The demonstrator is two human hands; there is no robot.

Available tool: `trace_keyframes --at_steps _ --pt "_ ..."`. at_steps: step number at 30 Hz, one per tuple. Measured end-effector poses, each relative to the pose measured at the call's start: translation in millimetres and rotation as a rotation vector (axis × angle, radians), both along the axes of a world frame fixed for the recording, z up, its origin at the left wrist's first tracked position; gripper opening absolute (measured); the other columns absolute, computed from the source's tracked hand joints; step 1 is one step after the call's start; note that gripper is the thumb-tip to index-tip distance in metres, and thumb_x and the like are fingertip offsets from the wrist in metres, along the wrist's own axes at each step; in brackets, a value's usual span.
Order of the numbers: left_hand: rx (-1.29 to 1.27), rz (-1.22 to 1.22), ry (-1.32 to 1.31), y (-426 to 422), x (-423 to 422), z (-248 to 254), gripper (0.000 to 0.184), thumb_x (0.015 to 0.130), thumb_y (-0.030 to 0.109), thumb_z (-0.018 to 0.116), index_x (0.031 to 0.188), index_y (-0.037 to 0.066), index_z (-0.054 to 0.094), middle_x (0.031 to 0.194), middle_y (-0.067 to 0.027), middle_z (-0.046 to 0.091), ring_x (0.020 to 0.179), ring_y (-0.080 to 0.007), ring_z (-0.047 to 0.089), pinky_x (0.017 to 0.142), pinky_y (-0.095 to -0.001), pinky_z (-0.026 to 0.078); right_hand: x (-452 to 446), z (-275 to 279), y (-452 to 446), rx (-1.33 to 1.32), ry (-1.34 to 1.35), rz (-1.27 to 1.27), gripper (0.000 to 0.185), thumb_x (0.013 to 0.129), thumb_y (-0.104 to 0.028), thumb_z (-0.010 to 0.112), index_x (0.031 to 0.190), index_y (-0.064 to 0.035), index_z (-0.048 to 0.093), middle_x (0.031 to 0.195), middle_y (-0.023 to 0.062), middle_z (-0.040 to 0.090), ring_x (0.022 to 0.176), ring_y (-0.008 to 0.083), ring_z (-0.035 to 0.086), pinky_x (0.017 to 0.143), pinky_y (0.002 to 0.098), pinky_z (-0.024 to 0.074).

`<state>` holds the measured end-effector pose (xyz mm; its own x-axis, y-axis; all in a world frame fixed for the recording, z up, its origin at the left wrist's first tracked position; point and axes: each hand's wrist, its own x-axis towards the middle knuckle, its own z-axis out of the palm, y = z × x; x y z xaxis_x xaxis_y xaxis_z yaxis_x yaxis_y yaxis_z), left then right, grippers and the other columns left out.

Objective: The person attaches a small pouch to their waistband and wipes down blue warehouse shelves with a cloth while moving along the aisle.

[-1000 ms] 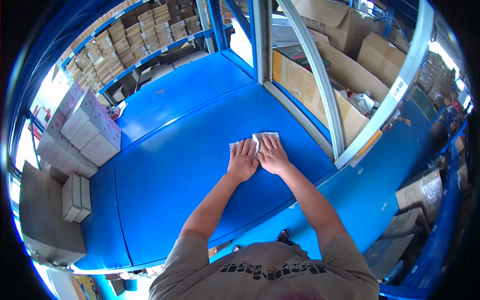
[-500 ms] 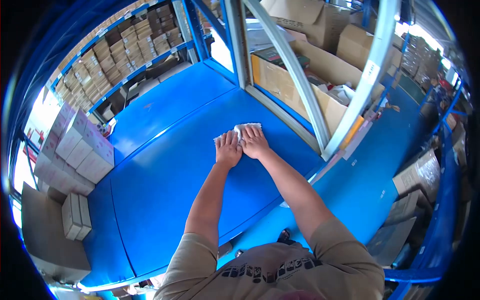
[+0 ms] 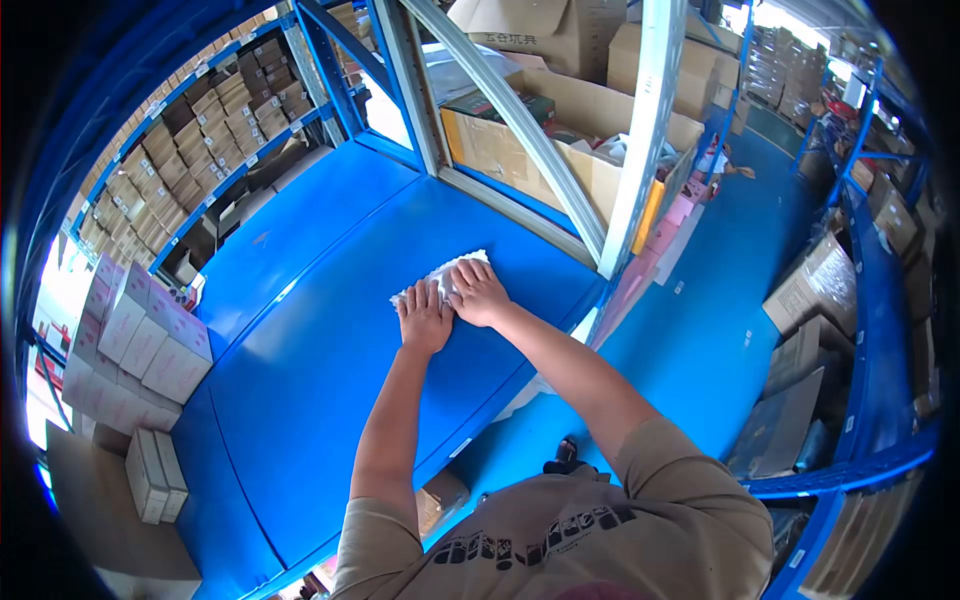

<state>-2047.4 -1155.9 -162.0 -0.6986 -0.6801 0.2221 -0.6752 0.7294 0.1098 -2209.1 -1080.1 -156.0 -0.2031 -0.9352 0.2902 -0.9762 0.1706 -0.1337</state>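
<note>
A white cloth (image 3: 437, 275) with a wavy edge lies spread on the blue shelf surface (image 3: 310, 390). My left hand (image 3: 426, 320) rests palm down on its near left part, fingers stretched out and flat. Right beside it, my right hand (image 3: 480, 293) presses on the cloth's right part, fingers also extended and a little apart. Both hands touch the cloth from above, and their palms hide some of it.
White boxes with pink print (image 3: 150, 330) are stacked at the left, near two slim cartons (image 3: 155, 475). Beyond the grey post (image 3: 415, 90), an open cardboard box (image 3: 500, 150) holds mixed items. Blue floor (image 3: 690, 330) runs along the right.
The view has shifted, so the shelf and boxes appear further left. Both hands and the cloth have slid slightly towards the shelf's near right side, and more of the cloth shows.
</note>
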Motion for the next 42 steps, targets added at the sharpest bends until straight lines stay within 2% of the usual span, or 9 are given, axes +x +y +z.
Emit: trace_keyframes --at_steps 6,8,16,18,21,27,31,37,42 --pt "-0.092 -0.196 0.131 80 52 15 0.069 0.106 0.049 0.046 0.156 0.001 0.049 0.165 -0.0258 0.039 0.154 -0.0476 0.032 0.124 -0.0624 0.023 21 7 99 -0.074 0.025 0.168 0.063 0.107 -0.040 0.041 0.152 0.0045 0.050 0.163 0.0239 0.043 0.154 0.0448 0.031 0.127 0.0552 0.0189" --pt "-0.033 -0.254 0.105 114 71 28 0.071 0.105 0.049 0.049 0.157 0.000 0.046 0.166 -0.0268 0.037 0.155 -0.0483 0.031 0.124 -0.0631 0.022 35 9 140 -0.225 0.011 0.199 0.059 0.105 -0.036 0.048 0.147 0.0058 0.053 0.159 0.0241 0.047 0.150 0.0453 0.036 0.126 0.0551 0.0227" --pt "0.007 -0.408 0.064 205 104 51 0.070 0.104 0.039 0.055 0.159 -0.002 0.040 0.166 -0.0307 0.033 0.156 -0.0503 0.028 0.124 -0.0639 0.020 76 24 222 -0.424 -0.094 0.105 0.051 0.097 -0.033 0.060 0.131 0.0040 0.064 0.144 0.0215 0.059 0.138 0.0385 0.049 0.121 0.0527 0.0295" --pt "0.023 -0.429 0.051 212 107 49 0.070 0.104 0.038 0.055 0.158 -0.003 0.041 0.166 -0.0310 0.034 0.156 -0.0503 0.028 0.124 -0.0639 0.020 81 31 225 -0.368 -0.131 0.064 0.049 0.097 -0.032 0.061 0.131 0.0030 0.064 0.145 0.0204 0.059 0.139 0.0375 0.049 0.121 0.0524 0.0302" --pt "0.028 -0.429 0.038 212 105 47 0.068 0.103 0.035 0.056 0.157 -0.003 0.042 0.165 -0.0322 0.035 0.155 -0.0505 0.029 0.125 -0.0638 0.020 80 42 217 -0.238 -0.227 0.015 0.046 0.097 -0.029 0.065 0.132 -0.0001 0.064 0.148 0.0171 0.058 0.143 0.0345 0.047 0.121 0.0517 0.0322" --pt "0.259 -0.455 0.059 194 104 52 0.066 0.103 0.034 0.056 0.157 -0.003 0.043 0.164 -0.0325 0.036 0.154 -0.0504 0.031 0.125 -0.0637 0.019 78 27 209 -0.316 -0.279 -0.016 0.042 0.097 -0.028 0.065 0.130 -0.0020 0.066 0.148 0.0147 0.059 0.143 0.0335 0.047 0.122 0.0501 0.0319" --pt "0.032 -0.347 0.035 192 95 38 0.065 0.104 0.032 0.055 0.157 -0.003 0.043 0.163 -0.0322 0.038 0.153 -0.0508 0.032 0.125 -0.0625 0.019 76 20 215 -0.464 -0.230 0.023 0.041 0.098 -0.027 0.065 0.131 -0.0029 0.066 0.148 0.0146 0.059 0.143 0.0342 0.047 0.122 0.0488 0.0319" --pt "-0.031 -0.352 0.015 174 84 37 0.064 0.105 0.032 0.053 0.158 -0.002 0.042 0.163 -0.0314 0.039 0.154 -0.0504 0.032 0.126 -0.0618 0.019 53 12 195 -0.436 -0.212 0.059 0.044 0.100 -0.027 0.061 0.136 -0.0014 0.064 0.149 0.0167 0.057 0.144 0.0356 0.046 0.123 0.0496 0.0301" --pt "-0.012 -0.334 0.024 127 46 34 0.065 0.106 0.035 0.052 0.159 0.000 0.042 0.165 -0.0277 0.039 0.155 -0.0469 0.033 0.127 -0.0608 0.019 15 10 153 -0.335 -0.014 0.023 0.050 0.102 -0.029 0.054 0.141 0.0018 0.060 0.153 0.0205 0.054 0.148 0.0376 0.042 0.125 0.0518 0.0258"
